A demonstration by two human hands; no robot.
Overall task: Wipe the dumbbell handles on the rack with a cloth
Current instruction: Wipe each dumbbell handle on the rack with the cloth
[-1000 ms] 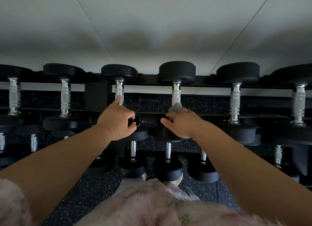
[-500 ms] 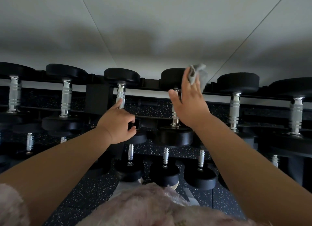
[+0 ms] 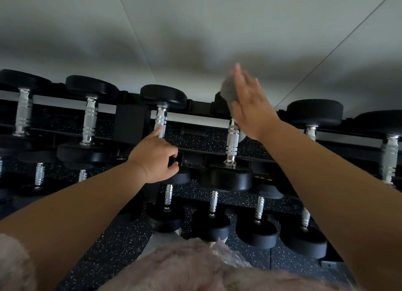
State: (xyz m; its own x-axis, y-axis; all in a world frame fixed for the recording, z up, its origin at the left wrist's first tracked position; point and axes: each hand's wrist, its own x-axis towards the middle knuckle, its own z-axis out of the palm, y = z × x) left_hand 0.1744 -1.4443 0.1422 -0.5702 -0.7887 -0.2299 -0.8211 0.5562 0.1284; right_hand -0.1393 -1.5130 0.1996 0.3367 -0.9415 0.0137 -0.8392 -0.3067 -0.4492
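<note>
Seemingly mid-wipe, the straight-fingered right hand presses the grey cloth over the far end of the knurled chrome dumbbell handle, at the black rack back rail. The left hand grips the neighbouring dumbbell. Next, probably a stroke toward the near end.

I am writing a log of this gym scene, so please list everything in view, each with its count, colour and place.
upper dumbbells: six, black heads and silver handles, side by side on the top tier.
lower dumbbells: at least six, same colours, smaller, on the tier below.
rack: one, black, against the wall.
cloth: one, grey, at the far head of the fourth upper dumbbell from the left.
floor: black with white speckles, under the rack.
wall: pale grey panels, behind the rack.
fluffy garment: one, pink, at the bottom edge.
left hand: index finger touches the third upper handle, other fingers curled.
right hand: fingers straight, pressing the cloth.
</note>
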